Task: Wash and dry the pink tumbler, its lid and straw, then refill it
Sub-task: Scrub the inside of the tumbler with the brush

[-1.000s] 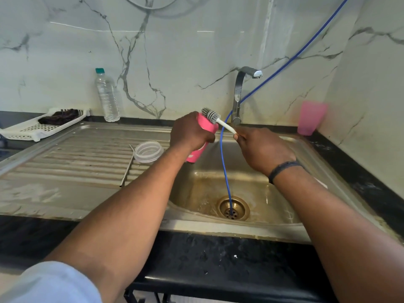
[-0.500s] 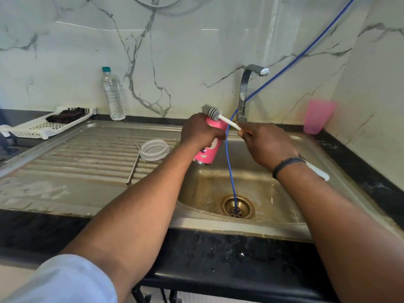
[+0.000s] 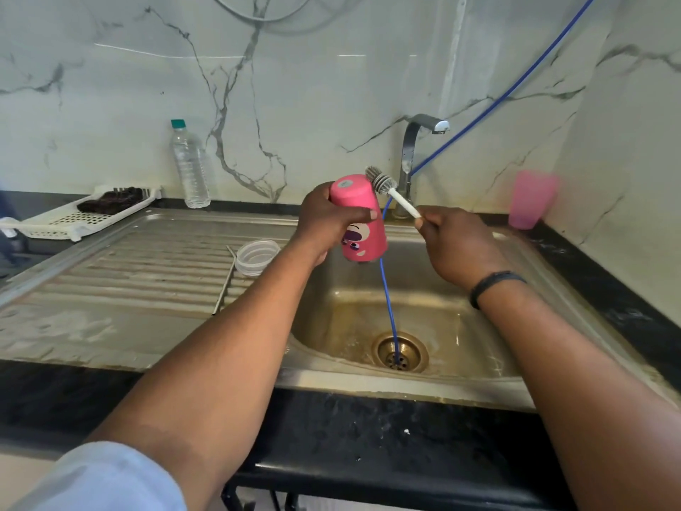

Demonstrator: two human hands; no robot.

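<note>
Above the sink (image 3: pixel 523 274), my left hand (image 3: pixel 324 223) grips the inverted pink tumbler (image 3: pixel 359 219); my right hand (image 3: pixel 453 245) holds the brush (image 3: pixel 390 191) beside its base.

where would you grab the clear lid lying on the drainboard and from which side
Take the clear lid by its round rim, from above, thumb on one side and fingers opposite. It lies flat on the ridged drainboard, so no edge offers a grip from underneath. The near right side looks easiest: the metal straw lies close along its left, and the left hand holding the pink tumbler is nearest.
</note>
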